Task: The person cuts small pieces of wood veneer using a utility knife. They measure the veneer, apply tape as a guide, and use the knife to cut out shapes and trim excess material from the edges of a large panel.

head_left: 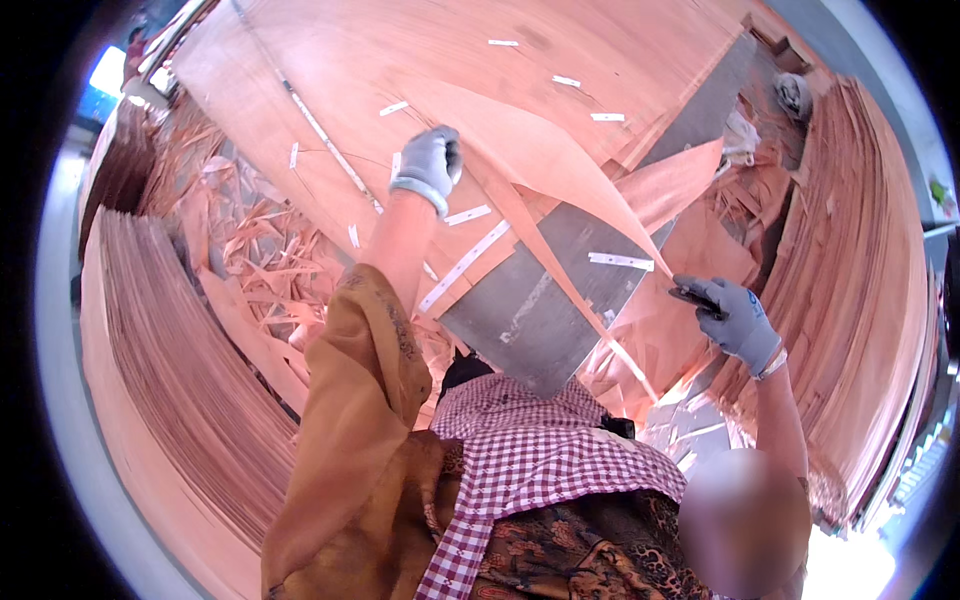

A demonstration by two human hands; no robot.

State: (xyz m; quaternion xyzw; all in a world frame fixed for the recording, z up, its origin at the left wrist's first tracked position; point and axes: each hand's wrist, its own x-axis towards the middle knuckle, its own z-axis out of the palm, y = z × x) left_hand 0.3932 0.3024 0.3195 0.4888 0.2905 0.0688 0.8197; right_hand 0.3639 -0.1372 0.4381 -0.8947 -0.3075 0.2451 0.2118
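Note:
My left hand [428, 166], in a grey glove, is closed in a fist above the wood veneer sheets [600, 50]. A narrow veneer strip [540, 245] runs from beside it down to the right; whether the fingers grip anything is hidden. My right hand [738, 322], also gloved, is closed around a small black tool [697, 293] whose exact kind I cannot make out. Just beyond that tool lies the pointed end of a loose, curling veneer piece [560, 160]. Short white tape pieces [467, 214] stick to the veneer and to the grey board [540, 310] under it.
Tall veneer stacks stand on my left [190, 370] and right [850, 280]. Veneer scraps [270, 260] litter the floor on both sides. A long, thin marked stick [320, 130] lies across the sheets. A white plastic bag [740, 138] rests at the far right. Another person [135, 55] is at the far left.

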